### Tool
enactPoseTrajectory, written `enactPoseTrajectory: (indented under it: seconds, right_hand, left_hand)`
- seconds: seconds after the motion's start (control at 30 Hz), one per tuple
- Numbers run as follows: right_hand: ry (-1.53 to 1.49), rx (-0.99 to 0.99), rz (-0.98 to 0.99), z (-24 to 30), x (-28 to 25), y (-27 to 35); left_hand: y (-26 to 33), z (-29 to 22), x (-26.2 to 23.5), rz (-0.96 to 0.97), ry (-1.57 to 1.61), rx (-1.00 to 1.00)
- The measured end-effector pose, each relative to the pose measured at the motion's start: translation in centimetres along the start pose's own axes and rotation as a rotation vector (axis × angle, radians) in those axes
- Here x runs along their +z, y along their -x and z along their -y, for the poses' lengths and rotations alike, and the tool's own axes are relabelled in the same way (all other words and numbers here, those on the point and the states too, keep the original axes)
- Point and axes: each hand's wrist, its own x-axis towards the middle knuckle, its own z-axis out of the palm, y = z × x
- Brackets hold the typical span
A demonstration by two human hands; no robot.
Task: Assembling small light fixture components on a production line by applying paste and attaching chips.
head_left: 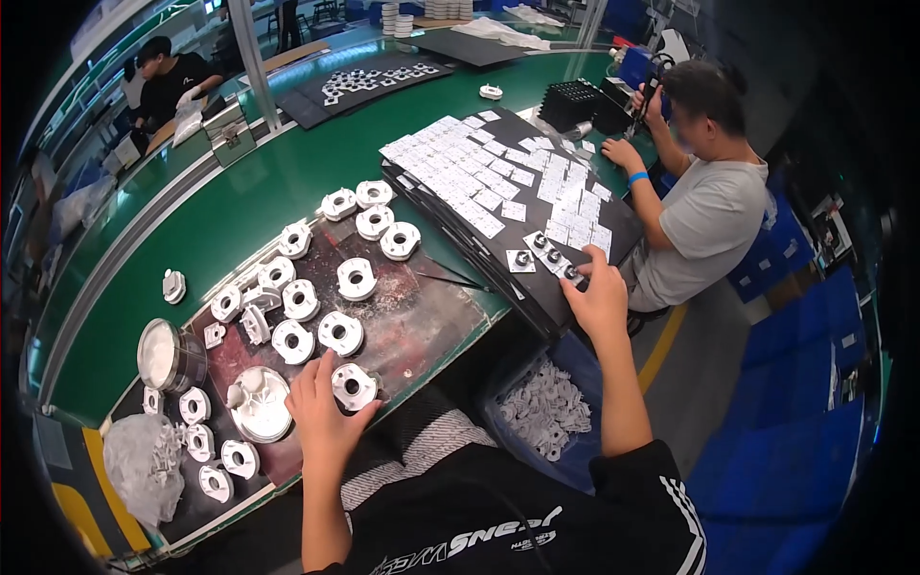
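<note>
My left hand (324,407) curls around a white plastic ring-shaped housing (368,385) at the near edge of the dark work board, thumb on the near side and fingers on the left. More such housings lie beyond it, one of them (340,333) just past my fingertips. Over on the right, the thumb and fingers of my right hand (601,292) close on a small white square board with a black round part (572,273), at the corner of a black sheet. Similar boards with black parts, including one (520,260), lie beside it.
Many flat white square boards (450,172) cover the stacked black sheets. A tin (172,355), a white-smeared lid (261,402) and a plastic bag (144,465) stand at left. Below the table edge sits a blue-lined bin (546,412) of white parts. A co-worker (709,182) sits at right.
</note>
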Motion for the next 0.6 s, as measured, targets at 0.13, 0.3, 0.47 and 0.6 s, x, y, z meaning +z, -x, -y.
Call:
enactPoseTrajectory:
  seconds: [0.13, 0.3, 0.47, 0.6]
  right_hand:
    - [-0.06, 0.023, 0.025, -0.4, -1.4, 0.5]
    - [-0.383, -0.046, 0.115, 3.8, -4.3, 1.8]
    - [-0.579, -0.54, 0.462, 13.4, -4.9, 6.1]
    - [-0.606, -0.743, 0.537, 17.2, -3.9, 7.1]
  left_hand:
    - [0.7, -0.9, -1.2, -0.147, 0.074, 0.01]
    - [1.9, -2.3, -1.4, 0.023, 0.699, -0.034]
    - [1.3, -5.5, 0.8, 0.54, 1.249, -0.198]
    - [3.0, -5.0, 2.3, 0.501, 1.437, -0.325]
